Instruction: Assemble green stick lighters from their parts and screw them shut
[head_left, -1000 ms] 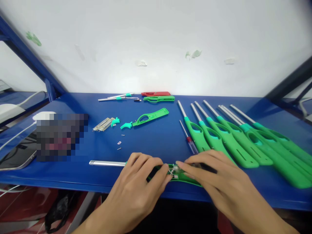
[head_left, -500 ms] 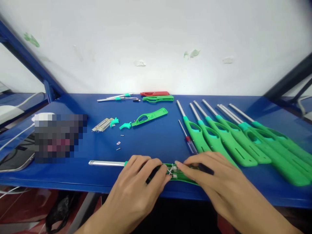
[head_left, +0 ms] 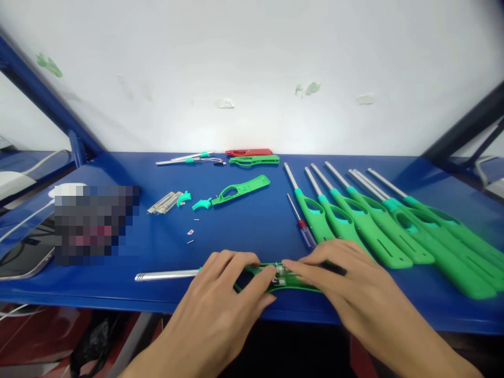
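Observation:
An opened green utility lighter (head_left: 293, 283) lies at the front edge of the shelf, its metal tube pointing left and its inner parts exposed. My left hand (head_left: 228, 299) is closed around its middle, thumb and forefinger at the small parts inside. From the other side, my right hand (head_left: 342, 283) grips the handle end, with fingertips pressing on a clear part beside the left fingers. My fingers hide much of the handle. Behind, a loose green handle half (head_left: 246, 188) lies with turquoise triggers (head_left: 202, 203) and small screws (head_left: 190, 241) near it.
To the right lie several assembled green lighters (head_left: 366, 226) and a screwdriver (head_left: 305, 231). Clear gas tanks (head_left: 165, 203) are on the left, with a red handle half (head_left: 250, 153) and metal tubes (head_left: 177, 161) by the wall. A phone (head_left: 27, 252) and a blurred dark item (head_left: 94, 226) sit far left.
The lighter's tube end has shifted left and slightly down. My left thumb and forefinger have moved a little over the inner parts, and the right hand keeps its hold.

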The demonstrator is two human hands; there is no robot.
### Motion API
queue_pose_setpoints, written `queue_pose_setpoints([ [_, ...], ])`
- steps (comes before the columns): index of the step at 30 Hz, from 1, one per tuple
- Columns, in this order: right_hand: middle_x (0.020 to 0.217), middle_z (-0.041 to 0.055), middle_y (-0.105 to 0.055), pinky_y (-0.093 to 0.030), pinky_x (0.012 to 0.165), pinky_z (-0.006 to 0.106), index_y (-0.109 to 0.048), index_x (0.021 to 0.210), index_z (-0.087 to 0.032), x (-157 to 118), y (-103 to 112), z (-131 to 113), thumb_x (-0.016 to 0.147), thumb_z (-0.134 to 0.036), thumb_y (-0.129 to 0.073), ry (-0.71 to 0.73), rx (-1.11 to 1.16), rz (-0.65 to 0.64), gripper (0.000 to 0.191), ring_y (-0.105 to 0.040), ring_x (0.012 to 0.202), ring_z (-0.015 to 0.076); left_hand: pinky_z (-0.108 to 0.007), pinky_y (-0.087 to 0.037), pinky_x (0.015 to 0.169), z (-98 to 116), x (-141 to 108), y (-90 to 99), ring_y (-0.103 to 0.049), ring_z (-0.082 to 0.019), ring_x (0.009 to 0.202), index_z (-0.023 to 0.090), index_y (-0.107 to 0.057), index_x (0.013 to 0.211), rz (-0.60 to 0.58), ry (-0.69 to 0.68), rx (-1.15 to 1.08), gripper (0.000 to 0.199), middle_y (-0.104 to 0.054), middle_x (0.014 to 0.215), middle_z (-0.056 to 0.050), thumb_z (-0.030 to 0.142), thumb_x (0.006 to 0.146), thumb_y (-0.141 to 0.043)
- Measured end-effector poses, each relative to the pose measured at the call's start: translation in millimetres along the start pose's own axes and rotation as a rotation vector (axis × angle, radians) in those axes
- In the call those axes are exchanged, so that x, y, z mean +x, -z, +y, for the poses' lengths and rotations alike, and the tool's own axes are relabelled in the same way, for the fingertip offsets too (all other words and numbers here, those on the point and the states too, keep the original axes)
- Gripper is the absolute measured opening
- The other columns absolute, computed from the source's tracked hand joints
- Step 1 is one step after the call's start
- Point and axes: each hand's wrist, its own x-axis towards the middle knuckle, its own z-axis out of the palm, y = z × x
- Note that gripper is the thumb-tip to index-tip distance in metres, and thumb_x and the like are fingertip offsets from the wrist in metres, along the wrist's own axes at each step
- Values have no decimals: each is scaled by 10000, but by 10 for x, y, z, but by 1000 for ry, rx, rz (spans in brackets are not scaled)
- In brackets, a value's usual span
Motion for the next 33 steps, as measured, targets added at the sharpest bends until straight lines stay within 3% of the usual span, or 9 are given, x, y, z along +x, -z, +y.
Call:
queue_pose_setpoints([
  [7, 1125, -31, -701, -392, 1085, 380, -632, 1213, -276, 45, 11, -6, 1071, -131, -564, 4, 53, 95, 214, -631, 1065, 160, -416, -524, 848, -11, 19, -8, -567, -242, 968, 176, -677, 1255, 44, -7, -65, 220, -667, 1148, -92, 161, 1061, -574],
  [13, 1115, -56, -712, -354, 1147, 371, -627, 1175, -263, 69, 3, 11, 1065, -124, -581, 32, 60, 130, 183, -649, 1003, 131, -401, -522, 849, -15, 14, -4, -557, -232, 972, 173, -667, 1229, 30, 1, -80, 191, -652, 1147, -90, 171, 1067, -567],
  [18, 1216, -46, -690, -379, 1130, 329, -639, 1229, -274, 46, 38, 61, 1109, -254, -527, 79, 5, 83, 165, -633, 1124, 136, -419, -552, 830, 0, -1, 8, -569, -238, 952, 183, -654, 1204, -3, 9, -50, 173, -663, 1140, -86, 182, 1075, -539],
  [22, 1315, 0, -635, -386, 1095, 335, -638, 1228, -253, 104, 133, 86, 1107, -230, -492, 128, -109, 129, 191, -576, 1237, 163, -470, -575, 816, -11, -5, 2, -579, -262, 946, 197, -647, 1238, -13, 13, -38, 198, -666, 1142, -98, 205, 1073, -537],
  [25, 1314, 13, -636, -420, 1060, 382, -632, 1251, -256, 337, 231, 128, 1109, -238, -487, 170, -222, 112, 204, -587, 1206, 191, -493, -583, 806, -25, -10, -10, -585, -272, 933, 199, -646, 1248, 2, 2, -32, 211, -669, 1131, -105, 210, 1073, -529],
  [28, 1381, 53, -621, -488, 1047, 481, -588, 1380, -250, 764, 290, 237, 1104, -252, -489, 262, -350, 20, 293, -606, 1221, 250, -500, -590, 806, -26, -15, -23, -593, -274, 934, 195, -647, 1248, 12, -2, -31, 214, -669, 1131, -108, 207, 1067, -533],
  [31, 1460, 119, -568, -532, 1058, 539, -515, 1474, -189, 1271, 244, 392, 1030, -205, -619, 344, -458, -91, 456, -575, 1320, 304, -494, -598, 806, -23, -16, -30, -600, -276, 942, 199, -648, 1252, 22, 5, -37, 219, -665, 1136, -107, 203, 1060, -542],
  [33, 1467, 120, -556, -540, 1073, 528, -550, 1444, -194, 1570, 147, 487, 1017, -303, -683, 384, -504, -151, 460, -599, 1289, 282, -480, -601, 796, -25, -17, -33, -602, -273, 939, 199, -648, 1254, 31, 7, -42, 222, -662, 1143, -110, 199, 1058, -541],
])
